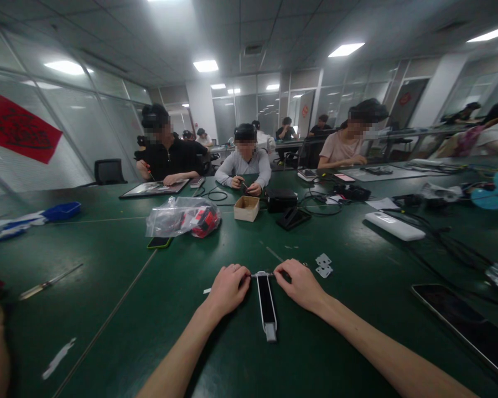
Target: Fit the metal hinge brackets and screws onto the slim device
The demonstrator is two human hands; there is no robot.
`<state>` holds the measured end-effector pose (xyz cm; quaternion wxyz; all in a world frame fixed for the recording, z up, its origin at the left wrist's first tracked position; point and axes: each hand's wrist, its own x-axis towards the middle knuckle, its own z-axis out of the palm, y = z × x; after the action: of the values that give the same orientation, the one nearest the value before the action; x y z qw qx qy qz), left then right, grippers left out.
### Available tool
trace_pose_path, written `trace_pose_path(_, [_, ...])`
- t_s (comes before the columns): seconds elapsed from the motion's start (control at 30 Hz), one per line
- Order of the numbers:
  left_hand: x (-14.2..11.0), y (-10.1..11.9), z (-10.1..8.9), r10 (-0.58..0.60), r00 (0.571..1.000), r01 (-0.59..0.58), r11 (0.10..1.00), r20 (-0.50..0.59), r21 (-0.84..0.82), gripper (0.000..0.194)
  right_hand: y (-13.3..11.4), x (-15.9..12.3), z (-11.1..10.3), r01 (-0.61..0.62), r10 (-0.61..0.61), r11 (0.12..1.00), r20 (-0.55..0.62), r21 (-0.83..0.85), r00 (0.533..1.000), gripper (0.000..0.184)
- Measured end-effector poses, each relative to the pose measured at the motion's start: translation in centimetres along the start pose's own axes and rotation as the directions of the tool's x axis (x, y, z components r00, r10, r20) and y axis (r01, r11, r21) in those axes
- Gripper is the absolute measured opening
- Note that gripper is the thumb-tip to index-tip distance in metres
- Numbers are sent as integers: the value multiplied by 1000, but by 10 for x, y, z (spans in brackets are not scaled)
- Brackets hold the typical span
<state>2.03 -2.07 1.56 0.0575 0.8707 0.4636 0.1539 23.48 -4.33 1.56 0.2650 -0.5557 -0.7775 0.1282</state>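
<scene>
On the green table lies a long, narrow device (266, 301) with a white frame, a black face and a grey block at its near end. A thin metal crossbar (262, 274) runs across its far end. My left hand (231, 286) pinches the bar's left end, and my right hand (297, 282) pinches the right end. The fingertips hide both ends of the bar. Two small light plates with holes (323, 265) lie beyond my right hand. A small white scrap (207, 291) sits beside my left wrist.
A clear bag with red and black items (185, 216), a small open box (246, 208) and a black stand (293, 218) are farther back. A screwdriver (50, 282) lies left. To the right are a white power bank (394, 225), cables and a large phone (465, 326). Other people sit opposite.
</scene>
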Motion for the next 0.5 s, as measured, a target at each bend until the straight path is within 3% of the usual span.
trace_pose_path(0.5, [0, 0, 0, 0, 1000, 0, 1000, -5, 1, 16, 3, -1, 1, 33, -33, 999, 2, 16, 999, 13])
